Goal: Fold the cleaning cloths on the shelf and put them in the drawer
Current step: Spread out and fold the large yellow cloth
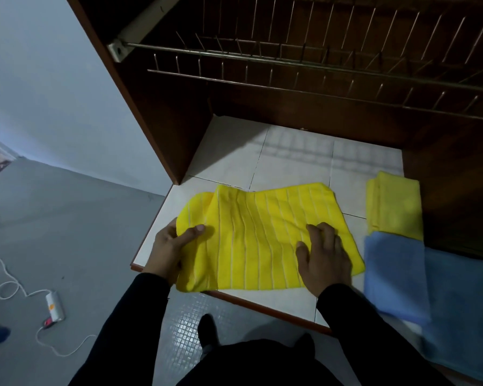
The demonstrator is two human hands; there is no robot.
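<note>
The striped cloth (262, 238) lies at the centre of the frame on the tiled shelf (234, 160), its near edge at the shelf lip. The left hand (170, 249) pinches its left end; the right hand (324, 257) presses it with fingers spread. If the pinch pulls unevenly, the fold can go crooked, or the cloth can slide off the lip onto the floor (67, 218).

- Pale blue-grey wall (53, 87) at left, dim light.
- Grey floor (76, 218); white cable (11, 285) trailing to power strip (55, 306).
- Dark wooden cabinet (162, 112); wire dish rack (304, 62) inside.
- White tiled shelf (234, 157) below rack.
</note>
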